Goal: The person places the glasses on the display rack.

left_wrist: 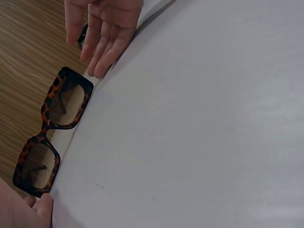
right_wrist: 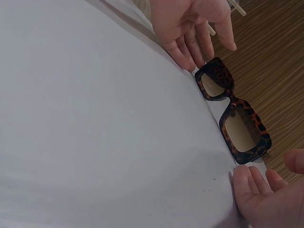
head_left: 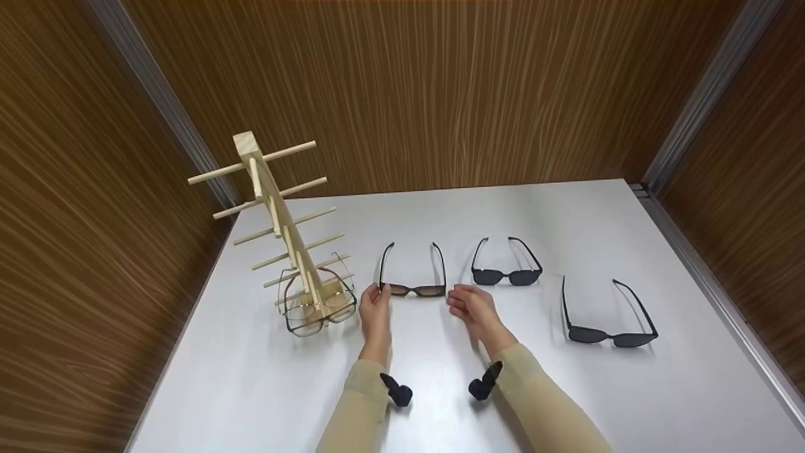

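A pair of tortoiseshell sunglasses [head_left: 412,290] with brown lenses lies on the white table, temples unfolded and pointing away from me. My left hand [head_left: 375,311] is at its left corner, fingertips right at the frame; in the right wrist view its thumb [right_wrist: 229,33] stands apart from the fingers. At the opposite corner is my right hand [head_left: 476,311], its fingers loosely bent with nothing in them. Both lenses show between the two hands in the left wrist view, where the tortoiseshell frame [left_wrist: 46,121] stands upright on the tabletop.
A wooden eyewear stand [head_left: 277,201] with several pegs rises at the left, thin-framed glasses [head_left: 306,328] hanging low on it. Black sunglasses [head_left: 507,277] lie behind my right hand, and another black pair [head_left: 611,338] farther right. Wood-grain panels [head_left: 402,94] enclose the table [head_left: 251,390].
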